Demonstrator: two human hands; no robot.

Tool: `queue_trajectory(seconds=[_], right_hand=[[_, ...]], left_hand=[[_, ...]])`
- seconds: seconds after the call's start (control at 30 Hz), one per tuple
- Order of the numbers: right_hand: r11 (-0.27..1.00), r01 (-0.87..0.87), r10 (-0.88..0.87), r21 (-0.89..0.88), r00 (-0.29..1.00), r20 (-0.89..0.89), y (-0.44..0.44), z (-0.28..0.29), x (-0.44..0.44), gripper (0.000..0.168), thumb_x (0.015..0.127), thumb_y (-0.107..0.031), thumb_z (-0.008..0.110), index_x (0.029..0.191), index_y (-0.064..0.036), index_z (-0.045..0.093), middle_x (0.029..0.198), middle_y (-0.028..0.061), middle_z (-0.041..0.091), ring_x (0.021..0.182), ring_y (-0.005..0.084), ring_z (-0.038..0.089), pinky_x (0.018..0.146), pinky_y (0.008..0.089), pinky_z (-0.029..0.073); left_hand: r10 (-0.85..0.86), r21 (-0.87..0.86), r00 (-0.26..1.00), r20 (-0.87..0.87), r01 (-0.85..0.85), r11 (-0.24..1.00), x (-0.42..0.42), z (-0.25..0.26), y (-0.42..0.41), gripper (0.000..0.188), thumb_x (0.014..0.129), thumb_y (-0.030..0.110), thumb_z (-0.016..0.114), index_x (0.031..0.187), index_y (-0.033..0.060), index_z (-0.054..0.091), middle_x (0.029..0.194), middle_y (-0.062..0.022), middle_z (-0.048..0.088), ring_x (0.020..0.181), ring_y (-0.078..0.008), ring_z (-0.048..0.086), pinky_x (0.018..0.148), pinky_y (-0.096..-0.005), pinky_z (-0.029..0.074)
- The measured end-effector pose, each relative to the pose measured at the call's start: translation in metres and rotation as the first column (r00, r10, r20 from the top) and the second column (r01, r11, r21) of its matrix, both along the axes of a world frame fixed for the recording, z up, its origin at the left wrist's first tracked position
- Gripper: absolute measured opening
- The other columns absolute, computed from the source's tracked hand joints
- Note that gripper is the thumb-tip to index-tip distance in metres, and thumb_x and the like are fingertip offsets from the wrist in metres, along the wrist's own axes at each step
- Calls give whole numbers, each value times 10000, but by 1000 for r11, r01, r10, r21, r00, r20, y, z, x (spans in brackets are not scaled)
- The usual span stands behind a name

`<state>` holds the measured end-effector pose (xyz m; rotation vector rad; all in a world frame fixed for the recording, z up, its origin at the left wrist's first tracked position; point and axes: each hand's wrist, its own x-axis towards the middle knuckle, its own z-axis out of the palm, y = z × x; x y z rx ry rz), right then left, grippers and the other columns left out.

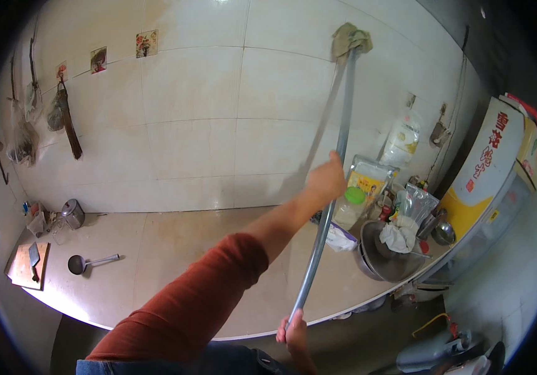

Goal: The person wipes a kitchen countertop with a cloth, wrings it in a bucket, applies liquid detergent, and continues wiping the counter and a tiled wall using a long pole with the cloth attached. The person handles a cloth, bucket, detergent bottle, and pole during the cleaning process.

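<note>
My left hand [327, 180] grips the middle of a long grey metal pole [327, 225], its arm in a rolled-up rust-red sleeve reaching across the counter. Lower down, near the counter's front edge, my right hand [295, 330] is closed around the pole's bottom end. At the top of the pole a bunched greenish-beige cloth [350, 38] lies against the white tiled wall [193, 89], high on the right. The pole casts a shadow on the tiles to its left. Yellowish stains show on parts of the wall.
On the counter [193, 248] are a ladle [77, 265], a cleaver [34, 258] on a cutting board [17, 269], a metal canister [73, 213], a green-lidded jar [350, 208] and metal basins [376, 262]. A display refrigerator [479, 154] stands right; a gas cylinder [430, 354] is below.
</note>
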<state>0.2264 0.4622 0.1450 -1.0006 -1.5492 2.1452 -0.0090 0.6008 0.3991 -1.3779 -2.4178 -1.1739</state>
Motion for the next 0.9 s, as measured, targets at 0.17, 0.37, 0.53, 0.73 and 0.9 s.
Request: queue_trajectory(seconds=[0.17, 0.37, 0.53, 0.73, 0.9], right_hand=[[1000, 8, -8, -19, 1000, -16, 17, -24, -6, 673, 885, -650, 231, 614, -62, 415, 410, 51, 396, 324, 170, 388, 356, 303, 365], [796, -86, -77, 599, 967, 241, -5, -238, 129, 428, 916, -359, 393, 580, -97, 434, 455, 98, 448, 383, 236, 432, 376, 348, 342], [924, -23, -134, 382, 915, 380, -32, -193, 152, 434, 917, -351, 412, 574, -87, 438, 456, 65, 433, 396, 196, 435, 375, 329, 335], [903, -26, -33, 429, 991, 130, 30, -89, 41, 441, 919, -340, 434, 567, -75, 443, 458, 25, 416, 413, 147, 438, 373, 305, 326], [905, -69, 74, 421, 997, 4, 20, 5, -54, 532, 932, -441, 380, 543, -79, 399, 453, -1, 399, 366, 106, 422, 349, 254, 304]], left_hand=[[-28, -5, 996, 90, 28, 1000, 1, 3, -2, 515, 753, 117, 509, 1188, -81, 318, 861, -253, 618, 828, -411, 608, 726, -469, 487], [-48, -117, 938, 342, 94, 989, 43, -171, -61, 527, 757, 217, 575, 1103, -50, 279, 843, -252, 592, 815, -424, 590, 717, -475, 479], [15, -160, 842, 539, 84, 983, 66, -221, -133, 501, 757, 203, 585, 1075, -34, 278, 762, -233, 569, 732, -426, 584, 642, -468, 475], [168, 247, 984, 54, -177, 953, -28, -83, -107, 727, 747, 205, 589, 1282, -115, 215, 930, -297, 564, 858, -420, 574, 732, -465, 468], [252, 251, 958, 135, -279, 927, -72, 46, -138, 486, 748, 179, 569, 1094, -58, 323, 821, -261, 578, 789, -426, 571, 715, -470, 461]])
